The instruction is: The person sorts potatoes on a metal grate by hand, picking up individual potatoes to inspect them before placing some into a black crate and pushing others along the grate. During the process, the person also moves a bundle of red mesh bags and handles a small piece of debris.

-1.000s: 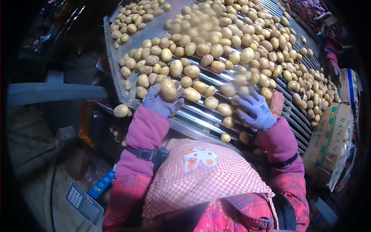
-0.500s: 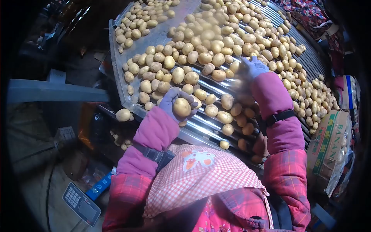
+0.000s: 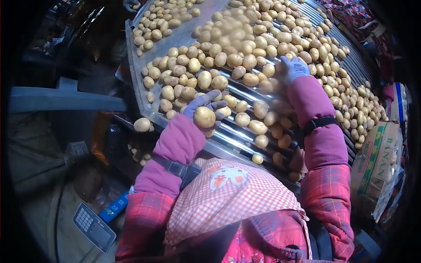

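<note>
My left hand [image 3: 195, 104], in a purple-grey glove, has a round potato [image 3: 204, 117] in its palm. Its fingers stretch toward the potatoes lying on the metal rollers [image 3: 227, 139]. Farther right, my gloved right hand [image 3: 296, 69] reaches over the potato heap [image 3: 245, 46]. Its fingers look extended among the potatoes, touching or just above them; a smear on the lens blurs the area beside it, and the fingertips are partly hidden. Several loose potatoes [image 3: 257, 127] lie on the rollers between my two arms.
A metal side rail [image 3: 136, 83] bounds the sorting table on the left. Another person's gloved hand [image 3: 131, 5] shows at the far left. A banana carton [image 3: 372, 162] stands at the right. Lower left are a scale display [image 3: 93, 228] and a blue box [image 3: 115, 207].
The fingers of my left hand have stretched outward, the potato still in the palm. My right hand has shifted slightly up and right. Another person's gloved hand has appeared at the top left.
</note>
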The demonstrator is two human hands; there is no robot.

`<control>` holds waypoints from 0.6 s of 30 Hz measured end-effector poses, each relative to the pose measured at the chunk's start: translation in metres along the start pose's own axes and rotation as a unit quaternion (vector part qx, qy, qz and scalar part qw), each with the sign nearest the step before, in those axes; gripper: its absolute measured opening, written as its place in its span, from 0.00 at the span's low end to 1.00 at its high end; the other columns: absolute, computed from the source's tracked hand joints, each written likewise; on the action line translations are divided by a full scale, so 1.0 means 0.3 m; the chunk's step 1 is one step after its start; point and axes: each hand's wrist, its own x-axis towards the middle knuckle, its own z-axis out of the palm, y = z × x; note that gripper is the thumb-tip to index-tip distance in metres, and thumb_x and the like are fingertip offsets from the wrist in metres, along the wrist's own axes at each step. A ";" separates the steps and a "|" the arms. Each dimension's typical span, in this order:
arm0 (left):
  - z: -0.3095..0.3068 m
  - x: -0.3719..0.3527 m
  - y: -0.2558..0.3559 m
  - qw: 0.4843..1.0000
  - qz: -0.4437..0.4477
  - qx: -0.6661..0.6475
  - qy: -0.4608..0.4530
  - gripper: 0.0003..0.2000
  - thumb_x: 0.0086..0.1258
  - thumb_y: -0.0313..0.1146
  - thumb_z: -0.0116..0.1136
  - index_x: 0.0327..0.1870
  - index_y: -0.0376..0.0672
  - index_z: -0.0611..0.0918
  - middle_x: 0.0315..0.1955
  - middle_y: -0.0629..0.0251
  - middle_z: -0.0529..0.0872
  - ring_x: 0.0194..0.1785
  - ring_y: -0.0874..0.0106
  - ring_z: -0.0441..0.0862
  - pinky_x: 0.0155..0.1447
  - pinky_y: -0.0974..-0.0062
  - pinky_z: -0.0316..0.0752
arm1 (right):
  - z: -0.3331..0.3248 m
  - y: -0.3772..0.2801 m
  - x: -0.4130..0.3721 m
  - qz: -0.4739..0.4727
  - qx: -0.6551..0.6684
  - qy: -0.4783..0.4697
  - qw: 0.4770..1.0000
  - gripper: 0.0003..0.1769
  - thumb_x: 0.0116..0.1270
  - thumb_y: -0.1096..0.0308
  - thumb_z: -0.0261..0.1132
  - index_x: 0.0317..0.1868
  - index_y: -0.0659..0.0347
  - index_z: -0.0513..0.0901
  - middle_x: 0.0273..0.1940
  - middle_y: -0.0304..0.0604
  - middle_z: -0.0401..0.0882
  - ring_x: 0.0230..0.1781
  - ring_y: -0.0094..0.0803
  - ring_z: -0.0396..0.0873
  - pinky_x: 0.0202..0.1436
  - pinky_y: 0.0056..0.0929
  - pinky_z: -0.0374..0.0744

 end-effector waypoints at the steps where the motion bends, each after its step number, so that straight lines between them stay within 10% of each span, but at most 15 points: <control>1: -0.013 0.003 0.003 1.000 -0.001 0.004 -0.001 0.27 0.71 0.50 0.50 0.68 0.46 0.67 0.50 0.58 0.81 0.34 0.67 0.80 0.36 0.69 0.77 | -0.012 0.014 -0.017 0.030 0.098 0.018 0.995 0.32 0.56 0.55 0.69 0.62 0.45 0.72 0.56 0.49 0.74 0.58 0.45 0.75 0.58 0.42 0.76; 3: -0.044 0.013 0.008 0.997 -0.033 -0.003 -0.065 0.28 0.72 0.51 0.48 0.70 0.48 0.65 0.53 0.56 0.79 0.37 0.66 0.82 0.38 0.69 0.76 | -0.030 0.015 -0.051 0.058 0.192 0.038 0.979 0.32 0.55 0.54 0.70 0.62 0.46 0.73 0.56 0.50 0.75 0.57 0.45 0.76 0.58 0.42 0.76; 7: -0.032 0.021 0.010 0.981 -0.086 -0.022 -0.173 0.30 0.70 0.53 0.48 0.71 0.50 0.63 0.53 0.58 0.80 0.37 0.66 0.82 0.39 0.70 0.75 | -0.067 -0.156 -0.186 -0.181 0.491 0.186 0.832 0.33 0.55 0.55 0.71 0.60 0.55 0.75 0.55 0.54 0.77 0.56 0.46 0.77 0.60 0.40 0.75; 9: -0.033 0.029 -0.001 0.827 0.162 0.532 -0.085 0.32 0.68 0.56 0.49 0.69 0.48 0.66 0.54 0.61 0.81 0.37 0.67 0.81 0.38 0.70 0.75 | -0.090 -0.289 -0.269 -0.268 0.555 0.112 0.779 0.33 0.56 0.56 0.71 0.61 0.59 0.74 0.56 0.54 0.76 0.58 0.44 0.76 0.62 0.38 0.73; 10: -0.036 0.026 0.008 0.826 0.159 0.534 -0.086 0.32 0.68 0.56 0.49 0.69 0.48 0.66 0.54 0.61 0.81 0.37 0.67 0.81 0.38 0.70 0.75 | -0.095 -0.284 -0.275 -0.265 0.557 0.113 0.779 0.33 0.56 0.56 0.71 0.61 0.59 0.74 0.56 0.54 0.76 0.58 0.44 0.76 0.62 0.38 0.73; 13: -0.038 -0.003 0.015 0.989 -0.025 -0.067 -0.129 0.31 0.67 0.57 0.49 0.63 0.41 0.73 0.51 0.61 0.82 0.38 0.70 0.81 0.32 0.73 0.78 | -0.086 -0.170 -0.298 -0.131 0.527 0.177 0.821 0.29 0.62 0.58 0.67 0.61 0.61 0.74 0.57 0.55 0.75 0.61 0.46 0.73 0.63 0.38 0.72; 14: 0.025 -0.022 0.006 0.999 0.042 0.023 -0.020 0.32 0.67 0.58 0.49 0.63 0.41 0.72 0.49 0.59 0.83 0.32 0.70 0.81 0.31 0.75 0.78 | 0.018 0.002 -0.284 -0.045 0.461 0.219 0.859 0.28 0.64 0.58 0.65 0.61 0.62 0.74 0.59 0.55 0.74 0.61 0.48 0.73 0.63 0.39 0.72; 18: -0.063 0.021 0.029 0.997 -0.003 0.030 -0.068 0.33 0.67 0.61 0.47 0.66 0.46 0.70 0.54 0.55 0.80 0.36 0.67 0.80 0.33 0.68 0.75 | 0.183 0.138 -0.406 0.016 0.308 0.198 0.931 0.29 0.63 0.52 0.62 0.60 0.61 0.75 0.58 0.56 0.74 0.59 0.51 0.73 0.63 0.42 0.71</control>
